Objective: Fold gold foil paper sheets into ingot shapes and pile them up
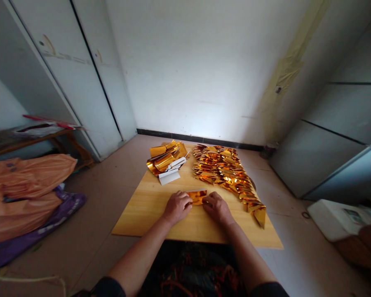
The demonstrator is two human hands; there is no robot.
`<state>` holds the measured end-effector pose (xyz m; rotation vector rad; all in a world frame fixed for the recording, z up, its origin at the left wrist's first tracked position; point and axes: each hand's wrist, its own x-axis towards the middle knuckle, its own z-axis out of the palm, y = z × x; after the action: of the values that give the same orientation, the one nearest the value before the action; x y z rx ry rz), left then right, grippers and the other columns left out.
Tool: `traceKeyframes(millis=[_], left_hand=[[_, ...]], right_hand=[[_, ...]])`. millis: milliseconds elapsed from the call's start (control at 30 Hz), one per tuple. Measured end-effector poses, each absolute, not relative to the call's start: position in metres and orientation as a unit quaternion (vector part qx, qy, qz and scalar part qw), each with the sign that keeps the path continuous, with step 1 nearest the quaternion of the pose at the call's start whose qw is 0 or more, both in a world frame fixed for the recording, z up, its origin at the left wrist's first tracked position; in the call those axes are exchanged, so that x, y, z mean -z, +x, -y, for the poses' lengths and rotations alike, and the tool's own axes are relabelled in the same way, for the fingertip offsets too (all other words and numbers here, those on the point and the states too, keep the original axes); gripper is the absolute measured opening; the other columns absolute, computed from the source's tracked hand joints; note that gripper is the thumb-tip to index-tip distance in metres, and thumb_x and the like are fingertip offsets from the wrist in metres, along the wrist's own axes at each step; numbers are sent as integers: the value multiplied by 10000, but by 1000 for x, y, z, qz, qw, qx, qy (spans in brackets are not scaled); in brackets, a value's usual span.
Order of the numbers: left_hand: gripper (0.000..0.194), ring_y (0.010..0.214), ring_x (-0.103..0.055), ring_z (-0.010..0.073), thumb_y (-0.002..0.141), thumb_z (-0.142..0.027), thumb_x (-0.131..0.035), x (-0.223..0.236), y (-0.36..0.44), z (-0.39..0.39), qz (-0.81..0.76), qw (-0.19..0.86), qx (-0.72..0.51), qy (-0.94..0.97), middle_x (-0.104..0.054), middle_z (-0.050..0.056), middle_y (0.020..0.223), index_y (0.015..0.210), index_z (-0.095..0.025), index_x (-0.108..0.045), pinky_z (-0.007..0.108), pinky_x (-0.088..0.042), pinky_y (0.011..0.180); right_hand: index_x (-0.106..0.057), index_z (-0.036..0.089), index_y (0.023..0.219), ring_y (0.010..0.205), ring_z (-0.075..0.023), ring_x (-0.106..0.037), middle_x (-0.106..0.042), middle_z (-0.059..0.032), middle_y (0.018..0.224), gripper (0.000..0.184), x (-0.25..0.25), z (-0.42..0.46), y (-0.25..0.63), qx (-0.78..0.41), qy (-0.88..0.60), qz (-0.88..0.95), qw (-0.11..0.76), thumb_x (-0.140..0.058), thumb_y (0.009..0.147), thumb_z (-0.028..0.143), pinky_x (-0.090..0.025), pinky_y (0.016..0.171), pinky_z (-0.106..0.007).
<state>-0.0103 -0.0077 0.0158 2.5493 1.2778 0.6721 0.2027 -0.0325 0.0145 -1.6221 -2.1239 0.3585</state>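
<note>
My left hand (178, 206) and right hand (217, 207) pinch opposite ends of a shiny gold foil-paper strip (197, 197) on the tan rectangular wooden board (142, 218). Pointed gold foil folds (224, 167) look done; white-backed gold foil sheets (164, 164) (quite a heap) seem unworked.

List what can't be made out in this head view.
Gold strip, both ends: head view, covered by the left hand and right hand; pinched or pressed, can't tell.
Loose sheets, count: head view, hidden by overlap.
Folded pieces, count: head view, hidden by overlap.
Orange heap, far side: head view, cut off by left edge.
Green patch: head view, small and blurred.
</note>
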Motion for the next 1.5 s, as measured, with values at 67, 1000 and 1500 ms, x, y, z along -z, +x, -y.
traceKeyframes(millis=[67, 1000, 1500], left_hand=[[171, 893, -533, 188, 804, -201, -553, -15, -10, 7, -426, 98, -220, 872, -632, 37, 900, 896, -249, -689, 330, -407, 821], [222, 879, -605, 177, 850, -161, -504, -8, -2, 2, -514, 129, -282, 800, -711, 30, 923, 953, -212, -694, 289, -448, 818], [147, 827, -602, 155, 824, -213, -578, -17, 8, 10, -603, 134, -284, 733, -714, 15, 883, 905, -225, -700, 260, -403, 781]], right_hand=[[-691, 248, 930, 850, -135, -531, -548, -30, 926, 210, -15, 32, 201, -105, -584, 781, 195, -489, 876, 265, -407, 791, -225], [-677, 248, 1018, 950, -185, -596, -690, -18, 1030, 227, -10, 15, 189, -140, -639, 710, 260, -502, 873, 264, -401, 849, -269], [-666, 232, 900, 897, -160, -567, -689, -13, 937, 141, -12, 30, 182, -74, -646, 713, 262, -542, 843, 201, -344, 788, -253]])
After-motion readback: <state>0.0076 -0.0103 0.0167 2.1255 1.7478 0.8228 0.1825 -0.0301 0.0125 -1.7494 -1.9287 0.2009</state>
